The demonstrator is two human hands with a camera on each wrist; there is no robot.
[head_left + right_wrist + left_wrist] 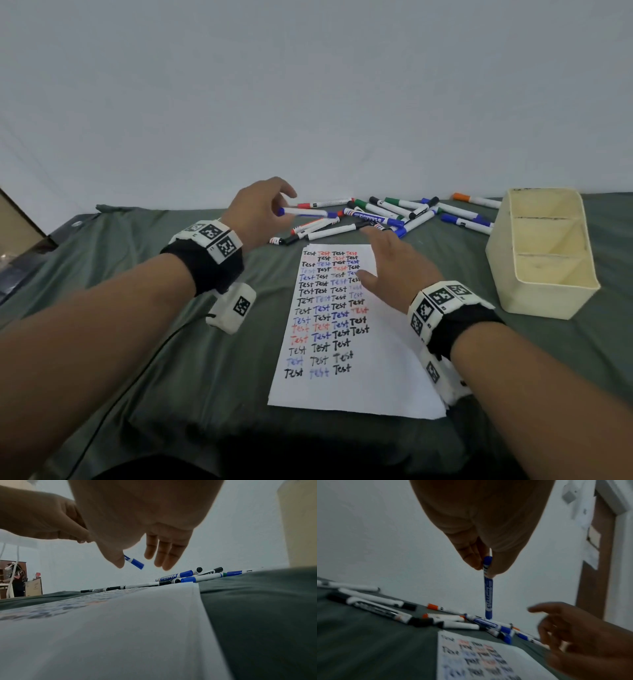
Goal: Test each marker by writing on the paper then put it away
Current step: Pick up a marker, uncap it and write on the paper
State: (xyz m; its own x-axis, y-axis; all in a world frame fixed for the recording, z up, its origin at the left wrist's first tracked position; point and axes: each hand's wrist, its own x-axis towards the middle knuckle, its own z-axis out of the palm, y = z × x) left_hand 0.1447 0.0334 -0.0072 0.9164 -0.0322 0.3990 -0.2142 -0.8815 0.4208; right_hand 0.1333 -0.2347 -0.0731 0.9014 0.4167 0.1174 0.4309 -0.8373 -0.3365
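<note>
A: Above the pile of markers (387,214), the left hand (260,212) pinches a blue marker (306,212) by its barrel, level over the tabletop (137,308).

B: And the right hand (394,270)?

A: Fingers straight, grip empty, hovering over the paper (356,387).

B: Handling?

A: Probably light, stiff, smooth plastic; take the cap end, pull straight. The box (541,257) waits right.

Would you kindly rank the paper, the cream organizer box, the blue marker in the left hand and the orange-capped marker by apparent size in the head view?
1. Paper
2. Cream organizer box
3. Blue marker held in the left hand; the orange-capped marker looks much alike, and it lies farther away, so I won't rank them.
</note>
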